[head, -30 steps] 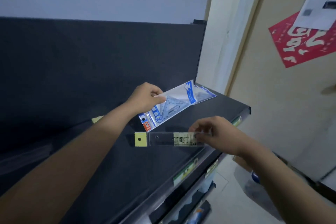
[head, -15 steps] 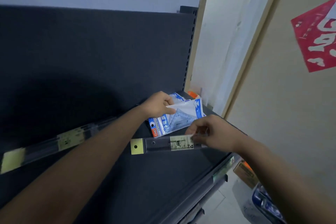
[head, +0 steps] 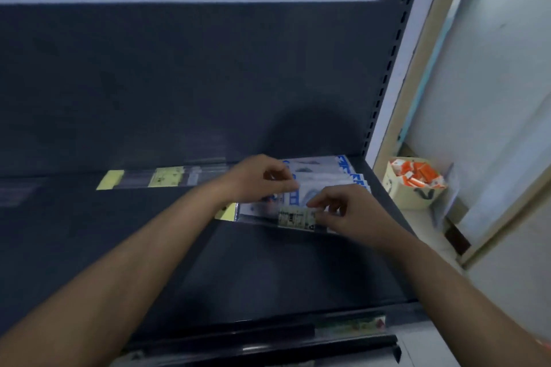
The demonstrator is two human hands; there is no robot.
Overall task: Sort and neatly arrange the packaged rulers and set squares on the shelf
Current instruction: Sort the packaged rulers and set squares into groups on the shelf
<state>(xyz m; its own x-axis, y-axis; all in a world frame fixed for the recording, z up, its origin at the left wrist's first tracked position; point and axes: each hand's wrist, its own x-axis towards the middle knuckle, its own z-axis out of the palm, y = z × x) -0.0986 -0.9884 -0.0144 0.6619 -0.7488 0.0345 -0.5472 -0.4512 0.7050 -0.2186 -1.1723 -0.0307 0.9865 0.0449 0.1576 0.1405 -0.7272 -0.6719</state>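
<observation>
While left hand (head: 256, 180) on set squares (head: 325, 179), right hand (head: 348, 211) (fingers (head: 320, 202)) on ruler (head: 295, 217)

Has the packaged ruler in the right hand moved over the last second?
Yes. The ruler pack in the right hand has gone from near the shelf's front edge back toward the set square packs by the back panel.

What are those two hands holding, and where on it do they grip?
The right hand pinches the packaged ruler beside its paper label, toward its right end. The left hand pinches a set square packet at its left edge.
</observation>
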